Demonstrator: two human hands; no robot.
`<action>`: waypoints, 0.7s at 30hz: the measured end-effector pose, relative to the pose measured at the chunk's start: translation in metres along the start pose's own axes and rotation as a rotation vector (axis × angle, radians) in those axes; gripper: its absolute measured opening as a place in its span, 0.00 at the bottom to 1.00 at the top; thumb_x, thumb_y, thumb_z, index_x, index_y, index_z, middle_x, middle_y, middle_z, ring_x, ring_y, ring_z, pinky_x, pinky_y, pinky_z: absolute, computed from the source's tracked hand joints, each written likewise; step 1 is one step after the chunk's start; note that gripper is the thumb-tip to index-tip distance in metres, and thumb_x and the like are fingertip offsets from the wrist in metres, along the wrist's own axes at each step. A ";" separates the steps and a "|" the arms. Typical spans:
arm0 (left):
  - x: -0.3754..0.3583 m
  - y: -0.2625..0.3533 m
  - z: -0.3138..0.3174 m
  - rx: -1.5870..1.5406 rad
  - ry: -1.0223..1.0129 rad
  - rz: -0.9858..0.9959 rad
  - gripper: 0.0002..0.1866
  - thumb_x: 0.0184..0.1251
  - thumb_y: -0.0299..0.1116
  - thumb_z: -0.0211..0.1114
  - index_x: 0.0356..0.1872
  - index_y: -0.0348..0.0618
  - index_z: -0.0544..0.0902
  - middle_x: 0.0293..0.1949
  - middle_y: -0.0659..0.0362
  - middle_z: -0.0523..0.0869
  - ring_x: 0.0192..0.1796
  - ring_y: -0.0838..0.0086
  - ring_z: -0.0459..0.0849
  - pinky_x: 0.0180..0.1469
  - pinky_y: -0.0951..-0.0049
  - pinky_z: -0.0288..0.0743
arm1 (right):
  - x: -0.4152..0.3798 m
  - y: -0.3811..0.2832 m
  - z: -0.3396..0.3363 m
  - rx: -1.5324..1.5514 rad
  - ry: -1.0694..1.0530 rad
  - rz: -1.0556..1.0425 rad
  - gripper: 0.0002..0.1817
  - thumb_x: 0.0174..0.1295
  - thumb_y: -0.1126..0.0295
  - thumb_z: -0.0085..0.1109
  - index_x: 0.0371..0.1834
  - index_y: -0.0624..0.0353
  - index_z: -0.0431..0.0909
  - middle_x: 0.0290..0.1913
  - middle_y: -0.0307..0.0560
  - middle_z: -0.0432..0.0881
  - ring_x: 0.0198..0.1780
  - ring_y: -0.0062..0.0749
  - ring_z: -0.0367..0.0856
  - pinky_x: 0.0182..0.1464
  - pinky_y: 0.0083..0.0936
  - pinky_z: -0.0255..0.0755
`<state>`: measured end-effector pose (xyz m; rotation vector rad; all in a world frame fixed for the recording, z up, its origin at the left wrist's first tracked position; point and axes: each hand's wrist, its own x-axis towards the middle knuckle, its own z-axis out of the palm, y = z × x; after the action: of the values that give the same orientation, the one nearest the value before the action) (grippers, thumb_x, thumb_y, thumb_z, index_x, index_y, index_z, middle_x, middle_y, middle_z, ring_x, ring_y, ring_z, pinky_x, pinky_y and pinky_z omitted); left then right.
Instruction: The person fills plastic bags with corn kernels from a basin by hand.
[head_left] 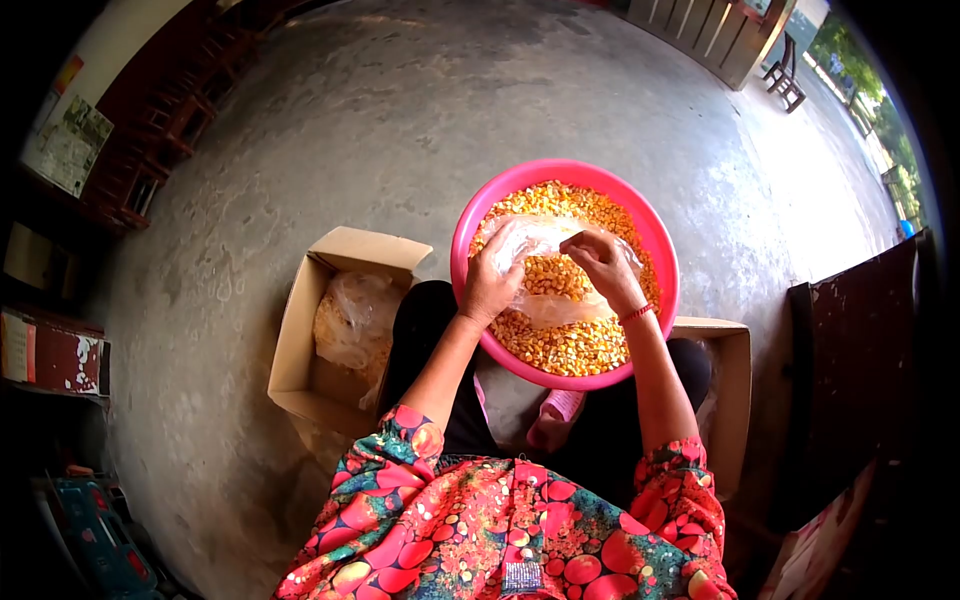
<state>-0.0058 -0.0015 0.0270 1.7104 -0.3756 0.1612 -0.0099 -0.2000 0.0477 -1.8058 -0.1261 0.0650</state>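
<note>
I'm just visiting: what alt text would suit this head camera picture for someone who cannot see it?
Seen from above, a seated person's left hand and right hand hold a clear plastic bag over a pink basin of yellow corn kernels. An open cardboard box holding filled bags sits on the concrete floor beside them.

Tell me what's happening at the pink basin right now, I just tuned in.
A seated person holds a clear plastic bag over a pink basin full of corn kernels. The left hand grips the bag's near edge and the right hand pinches its top; kernels show inside the bag. An open cardboard box holding filled plastic bags sits on the concrete floor at the person's left, another box at their right.
</note>
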 end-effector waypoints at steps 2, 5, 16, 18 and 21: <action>-0.001 -0.007 0.000 0.010 0.005 0.012 0.28 0.49 0.19 0.57 0.57 0.31 0.70 0.54 0.47 0.76 0.58 0.65 0.74 0.60 0.71 0.67 | -0.001 0.005 -0.008 -0.360 0.042 -0.152 0.08 0.56 0.66 0.57 0.33 0.57 0.81 0.35 0.44 0.82 0.40 0.31 0.79 0.45 0.28 0.71; 0.000 -0.011 0.000 0.149 0.039 0.152 0.26 0.50 0.20 0.57 0.56 0.31 0.70 0.53 0.43 0.76 0.58 0.58 0.74 0.60 0.67 0.68 | -0.010 0.002 -0.018 -0.696 0.073 -0.209 0.06 0.52 0.69 0.58 0.32 0.56 0.80 0.34 0.49 0.81 0.41 0.43 0.78 0.45 0.35 0.70; -0.001 -0.006 0.002 0.113 0.035 0.013 0.23 0.52 0.21 0.59 0.53 0.30 0.73 0.54 0.45 0.76 0.60 0.59 0.72 0.63 0.68 0.63 | -0.026 -0.039 -0.038 -0.526 -0.323 0.248 0.15 0.55 0.56 0.57 0.38 0.54 0.81 0.30 0.53 0.82 0.34 0.44 0.81 0.38 0.35 0.72; 0.000 -0.012 0.002 0.134 0.036 0.024 0.23 0.52 0.20 0.58 0.54 0.30 0.72 0.54 0.45 0.76 0.60 0.59 0.72 0.63 0.68 0.63 | -0.029 -0.038 -0.044 -0.795 -0.425 0.031 0.14 0.51 0.58 0.61 0.35 0.55 0.82 0.30 0.51 0.82 0.32 0.42 0.81 0.37 0.33 0.73; 0.004 -0.016 0.002 0.162 0.030 0.045 0.24 0.52 0.19 0.56 0.55 0.30 0.71 0.55 0.45 0.75 0.61 0.60 0.71 0.63 0.69 0.63 | -0.022 -0.015 -0.046 -0.793 -0.283 -0.051 0.10 0.49 0.63 0.62 0.28 0.57 0.82 0.29 0.51 0.81 0.30 0.42 0.81 0.35 0.33 0.72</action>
<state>0.0029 -0.0018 0.0135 1.8575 -0.3872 0.2559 -0.0268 -0.2436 0.0723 -2.5750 -0.4483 0.2632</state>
